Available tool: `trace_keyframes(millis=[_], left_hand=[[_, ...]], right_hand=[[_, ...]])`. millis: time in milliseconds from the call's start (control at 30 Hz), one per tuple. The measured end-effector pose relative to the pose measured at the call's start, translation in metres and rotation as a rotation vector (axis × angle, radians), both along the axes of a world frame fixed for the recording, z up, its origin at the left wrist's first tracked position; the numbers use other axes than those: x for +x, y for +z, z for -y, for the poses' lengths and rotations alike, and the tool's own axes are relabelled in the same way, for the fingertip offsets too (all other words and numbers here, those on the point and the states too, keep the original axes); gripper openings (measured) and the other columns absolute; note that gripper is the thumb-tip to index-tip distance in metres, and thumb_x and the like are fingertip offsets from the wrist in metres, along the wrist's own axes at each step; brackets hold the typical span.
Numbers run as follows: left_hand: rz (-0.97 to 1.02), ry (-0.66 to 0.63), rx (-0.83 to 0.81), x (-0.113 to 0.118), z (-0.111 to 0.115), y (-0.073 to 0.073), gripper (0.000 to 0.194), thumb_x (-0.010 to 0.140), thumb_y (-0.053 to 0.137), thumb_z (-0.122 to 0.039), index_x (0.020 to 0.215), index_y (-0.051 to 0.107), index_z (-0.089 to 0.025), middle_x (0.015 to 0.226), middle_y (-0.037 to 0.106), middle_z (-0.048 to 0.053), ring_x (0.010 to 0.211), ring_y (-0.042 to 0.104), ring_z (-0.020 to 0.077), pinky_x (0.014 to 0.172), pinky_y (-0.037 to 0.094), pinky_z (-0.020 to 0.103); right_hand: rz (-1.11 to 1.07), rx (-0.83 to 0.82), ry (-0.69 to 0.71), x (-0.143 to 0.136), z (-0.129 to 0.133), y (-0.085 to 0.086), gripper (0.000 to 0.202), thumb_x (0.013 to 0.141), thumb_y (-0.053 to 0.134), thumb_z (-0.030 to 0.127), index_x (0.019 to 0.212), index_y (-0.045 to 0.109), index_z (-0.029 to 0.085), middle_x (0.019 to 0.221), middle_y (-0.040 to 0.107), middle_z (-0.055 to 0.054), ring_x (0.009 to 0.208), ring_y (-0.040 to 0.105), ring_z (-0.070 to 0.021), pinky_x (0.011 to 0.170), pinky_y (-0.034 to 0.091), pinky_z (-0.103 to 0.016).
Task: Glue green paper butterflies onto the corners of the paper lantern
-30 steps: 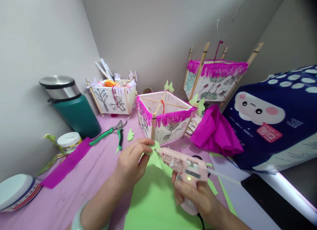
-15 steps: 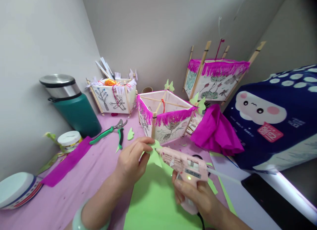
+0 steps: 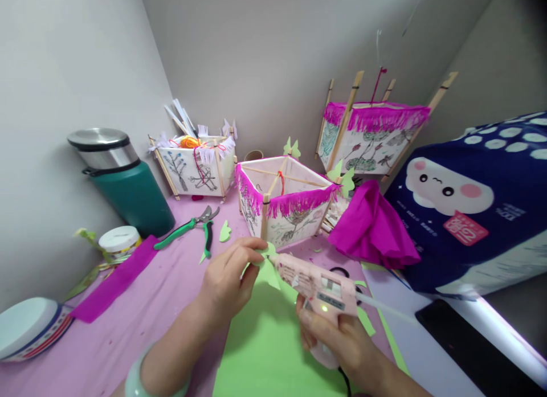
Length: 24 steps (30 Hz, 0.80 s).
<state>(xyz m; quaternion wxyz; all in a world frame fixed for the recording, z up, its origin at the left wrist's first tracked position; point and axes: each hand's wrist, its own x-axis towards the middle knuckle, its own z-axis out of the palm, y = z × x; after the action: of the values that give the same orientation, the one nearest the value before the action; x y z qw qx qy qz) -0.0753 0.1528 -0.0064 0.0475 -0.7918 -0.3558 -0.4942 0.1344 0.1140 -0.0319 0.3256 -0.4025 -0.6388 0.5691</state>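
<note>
My left hand (image 3: 233,271) pinches a small light-green paper cutout (image 3: 270,250) between thumb and fingers. Wrapped round the handle of a pink glue gun (image 3: 316,283) is my right hand (image 3: 335,334); the nozzle meets the cutout at my left fingertips. A clear glue stick (image 3: 384,307) sticks out of the gun's rear. Below both hands lies a large green paper sheet (image 3: 256,351). Just behind them stands a white paper lantern (image 3: 294,220) with magenta fringe, green paper shapes on two of its corners.
Green-handled pruning shears (image 3: 188,229), a loose green cutout (image 3: 225,231) and a magenta strip (image 3: 115,283) lie left. A teal bottle (image 3: 132,195) and another lantern (image 3: 192,169) stand behind. Rightward are crumpled magenta paper (image 3: 371,232), a third lantern (image 3: 371,140), a blue package (image 3: 470,209) and a black phone-like slab (image 3: 478,346).
The rear of the glue gun and my right hand have shifted very slightly left. My left hand and the cutout look almost unmoved.
</note>
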Motion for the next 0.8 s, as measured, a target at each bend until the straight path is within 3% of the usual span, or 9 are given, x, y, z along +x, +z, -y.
trace_keyframes(millis=[133, 367, 500, 633, 800], left_hand=[[0.009, 0.007, 0.007, 0.0, 0.0, 0.001, 0.02, 0.08, 0.048, 0.0, 0.084, 0.052, -0.02, 0.092, 0.068, 0.007, 0.09, 0.065, 0.0149, 0.078, 0.053, 0.026], [0.004, 0.008, 0.0, 0.0, -0.001, -0.001, 0.022, 0.079, 0.049, 0.002, 0.084, 0.051, -0.019, 0.092, 0.067, 0.007, 0.091, 0.064, 0.0142, 0.078, 0.052, 0.026], [0.051, 0.028, -0.017, -0.002, -0.001, -0.002, 0.022, 0.077, 0.05, 0.002, 0.084, 0.053, -0.019, 0.092, 0.067, 0.006, 0.09, 0.064, 0.0146, 0.079, 0.052, 0.027], [0.222, 0.03, -0.14, -0.002, -0.001, 0.004, 0.018, 0.076, 0.055, -0.003, 0.08, 0.059, -0.019, 0.091, 0.064, 0.005, 0.088, 0.062, 0.0158, 0.078, 0.052, 0.03], [0.65, -0.024, -0.478, 0.006, -0.006, 0.025, 0.008, 0.074, 0.067, -0.019, 0.073, 0.06, -0.017, 0.073, 0.062, 0.001, 0.062, 0.061, 0.0121, 0.055, 0.051, 0.024]], right_hand=[[0.034, 0.055, -0.053, 0.001, 0.001, -0.002, 0.038, 0.091, 0.043, 0.047, 0.072, 0.057, 0.017, 0.062, 0.054, -0.002, 0.062, 0.054, -0.0152, 0.062, 0.045, -0.027], [0.141, 0.122, -0.025, -0.001, 0.003, 0.004, 0.031, 0.091, 0.042, 0.041, 0.075, 0.055, 0.018, 0.065, 0.053, -0.001, 0.064, 0.053, -0.0153, 0.064, 0.043, -0.027], [0.092, 0.099, -0.07, -0.001, 0.004, 0.004, 0.032, 0.09, 0.044, 0.044, 0.077, 0.057, 0.018, 0.063, 0.054, -0.001, 0.061, 0.053, -0.0154, 0.062, 0.043, -0.027], [-0.013, 0.092, -0.146, -0.001, 0.005, -0.001, 0.037, 0.088, 0.046, 0.051, 0.088, 0.058, 0.016, 0.061, 0.055, -0.001, 0.058, 0.053, -0.0158, 0.059, 0.044, -0.029], [-0.039, 0.12, -0.164, -0.002, 0.003, -0.006, 0.038, 0.089, 0.044, 0.051, 0.089, 0.057, 0.016, 0.061, 0.056, -0.001, 0.061, 0.054, -0.0164, 0.061, 0.044, -0.029]])
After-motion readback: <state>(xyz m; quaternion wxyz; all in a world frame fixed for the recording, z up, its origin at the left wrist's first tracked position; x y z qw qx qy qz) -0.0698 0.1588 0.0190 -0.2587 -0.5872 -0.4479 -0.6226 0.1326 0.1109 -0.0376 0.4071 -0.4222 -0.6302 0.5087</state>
